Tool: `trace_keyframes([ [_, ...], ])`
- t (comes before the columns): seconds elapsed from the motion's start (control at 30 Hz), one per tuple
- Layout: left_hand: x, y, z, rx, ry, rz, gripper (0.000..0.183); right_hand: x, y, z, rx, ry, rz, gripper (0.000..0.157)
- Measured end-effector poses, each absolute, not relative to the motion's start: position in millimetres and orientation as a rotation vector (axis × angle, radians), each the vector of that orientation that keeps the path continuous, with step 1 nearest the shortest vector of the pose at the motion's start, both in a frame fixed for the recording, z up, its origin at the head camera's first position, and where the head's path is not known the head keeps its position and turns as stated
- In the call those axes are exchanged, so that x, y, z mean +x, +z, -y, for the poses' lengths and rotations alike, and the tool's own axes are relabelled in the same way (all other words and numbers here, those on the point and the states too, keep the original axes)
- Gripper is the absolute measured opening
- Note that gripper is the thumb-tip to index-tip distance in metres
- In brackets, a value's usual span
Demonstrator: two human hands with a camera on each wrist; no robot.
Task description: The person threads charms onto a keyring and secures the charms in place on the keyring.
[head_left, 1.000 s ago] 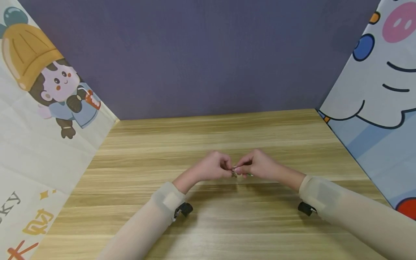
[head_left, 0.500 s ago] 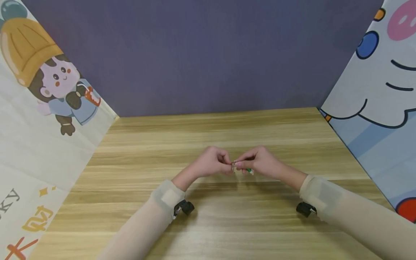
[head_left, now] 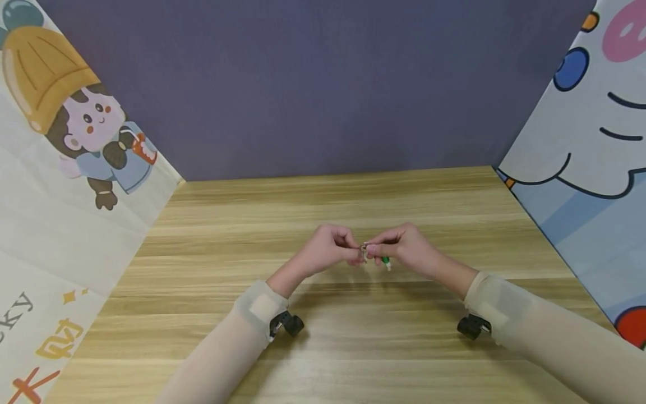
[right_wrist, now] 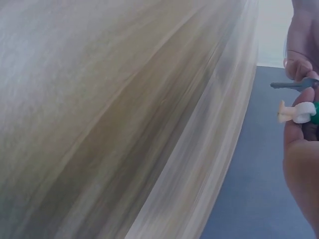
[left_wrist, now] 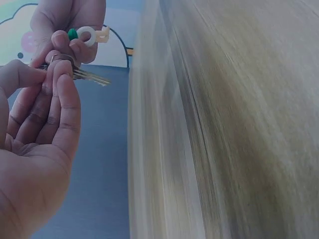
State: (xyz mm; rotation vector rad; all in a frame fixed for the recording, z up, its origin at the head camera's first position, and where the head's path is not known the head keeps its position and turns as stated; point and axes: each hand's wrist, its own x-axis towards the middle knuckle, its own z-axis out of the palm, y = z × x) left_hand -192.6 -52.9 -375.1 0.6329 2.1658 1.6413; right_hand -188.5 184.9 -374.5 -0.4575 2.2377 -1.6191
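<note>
Over the table, my left hand (head_left: 330, 249) pinches a small bunch of metal keys (left_wrist: 92, 77) between thumb and fingers. Facing it, my right hand (head_left: 406, 247) holds the keychain by its metal ring (left_wrist: 62, 58), thumb and forefinger pinching close to the left fingertips. A small charm (right_wrist: 301, 112), green with a white ring and a cream end piece, pokes out from under the right fingers. One key's blade (right_wrist: 284, 85) shows side-on in the right wrist view. Fingers cover most of the ring and the key heads.
The wood-grain table (head_left: 323, 348) spreads beneath both hands. A dark purple-grey panel (head_left: 323, 90) stands along its back. Printed cloths with cartoon figures border the left (head_left: 40, 235) and right (head_left: 570, 168) sides. Small black cameras sit on both wrists.
Both hands have risen slightly in the head view, still meeting at the keys. The green and white charm under the right hand has come more into sight.
</note>
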Motion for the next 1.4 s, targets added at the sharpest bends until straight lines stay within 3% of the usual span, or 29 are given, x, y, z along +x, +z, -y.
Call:
trace_keyframes([
  [0.6,-193.1,-374.7,52.8,0.588,1.822,-2.021,0.003,-188.3,-373.5,-182.0,-0.447,-1.78,-2.119,0.025],
  [1.07,-195.0,-370.8,46.9,1.103,1.011,-2.617,0.006,-187.9,-373.9,-184.8,-0.624,-1.31,-2.481,0.013],
  [1.4,-191.6,-368.2,40.8,1.108,0.883,-2.661,0.007,-184.3,-366.8,-183.2,-0.822,-1.123,-2.565,0.011],
])
